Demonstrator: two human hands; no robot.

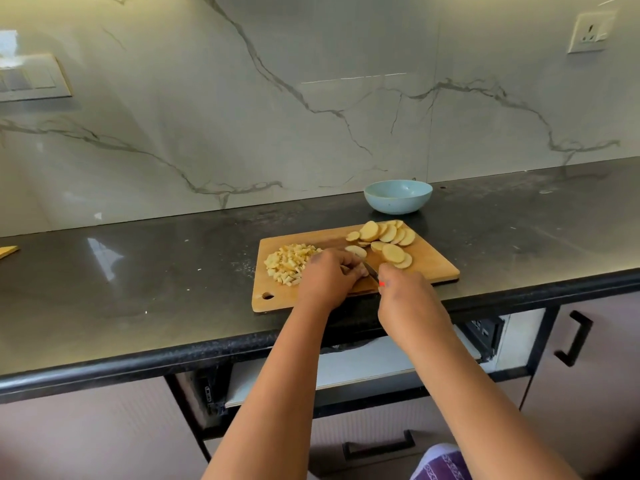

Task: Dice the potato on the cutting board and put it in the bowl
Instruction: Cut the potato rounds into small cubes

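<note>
Two hands' fingers (349, 268) pin potato slices (356, 251) beside knife (372, 270).

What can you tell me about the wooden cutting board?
The cutting board is a flat, light brown rectangle that looks wooden, with rounded corners and a small hole near one corner. It lies on the dark counter, close to the front edge, a little askew. A heap of diced potato sits on its left part and round potato slices on its right. Both hands work over its front.
</note>
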